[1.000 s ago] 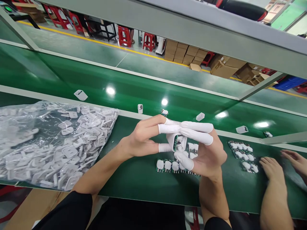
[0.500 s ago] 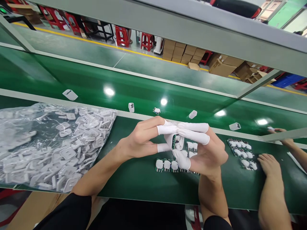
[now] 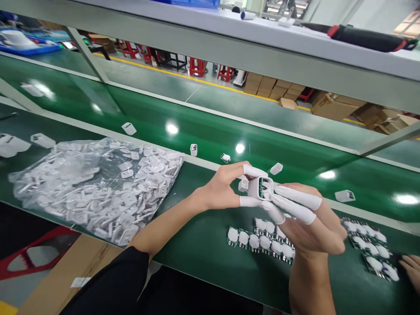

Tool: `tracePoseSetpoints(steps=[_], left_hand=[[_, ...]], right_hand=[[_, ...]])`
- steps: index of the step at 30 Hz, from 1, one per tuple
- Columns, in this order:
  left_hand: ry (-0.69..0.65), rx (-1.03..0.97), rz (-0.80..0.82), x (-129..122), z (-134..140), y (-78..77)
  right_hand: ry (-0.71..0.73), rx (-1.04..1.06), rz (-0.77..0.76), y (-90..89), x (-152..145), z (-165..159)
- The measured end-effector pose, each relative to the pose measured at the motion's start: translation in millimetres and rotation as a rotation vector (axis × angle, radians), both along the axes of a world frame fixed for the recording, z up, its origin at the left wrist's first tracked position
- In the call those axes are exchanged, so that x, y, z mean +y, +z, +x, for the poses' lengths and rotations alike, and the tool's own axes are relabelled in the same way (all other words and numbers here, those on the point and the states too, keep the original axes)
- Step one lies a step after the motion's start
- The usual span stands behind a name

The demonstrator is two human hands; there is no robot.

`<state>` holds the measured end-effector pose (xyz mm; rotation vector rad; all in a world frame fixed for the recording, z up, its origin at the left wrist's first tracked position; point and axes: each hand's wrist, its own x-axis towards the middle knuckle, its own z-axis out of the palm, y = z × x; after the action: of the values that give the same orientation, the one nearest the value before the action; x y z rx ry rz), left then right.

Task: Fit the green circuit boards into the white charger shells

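Note:
Between its thumb and finger my left hand (image 3: 221, 188) grips a white plastic housing (image 3: 254, 187), its open end facing right. Inside the opening shows a green circuit board (image 3: 261, 188). My right hand (image 3: 306, 214) is closed at that end, its fingertips touching the rim; the exact grip is partly hidden. Both hands wear white finger cots. Below them, rows of circuit boards with white pads (image 3: 254, 241) lie on the green table, partly covered by the right hand. Just behind the held housing sits another small white piece (image 3: 243, 184).
A clear plastic bag (image 3: 98, 188) of white plastic parts lies at left. On the green conveyor belt (image 3: 210, 127) are several white housings (image 3: 276, 168) and a loose board (image 3: 225, 158). More boards (image 3: 370, 247) are at right, near another person's hand (image 3: 411, 267). A shelf (image 3: 229, 39) crosses above.
My view has turned left, so the scene sits farther right. My right fingers have shifted from over the housing to its open end, which shows more plainly now.

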<state>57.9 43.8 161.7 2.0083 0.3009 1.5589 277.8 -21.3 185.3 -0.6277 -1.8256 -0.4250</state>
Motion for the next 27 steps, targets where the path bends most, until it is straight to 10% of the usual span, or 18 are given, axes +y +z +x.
tracePoseSetpoints(steps=[20,27], left_hand=[[-0.062,0.158,-0.505,7.7,12.0,-22.9],[-0.024,-0.157,-0.615,36.0,-24.0,-7.9]], right_hand=[[-0.004,-0.236,-0.253,-13.3,20.8,19.6],[-0.047,0.169,-0.57,-23.8,107.2,-20.5]])
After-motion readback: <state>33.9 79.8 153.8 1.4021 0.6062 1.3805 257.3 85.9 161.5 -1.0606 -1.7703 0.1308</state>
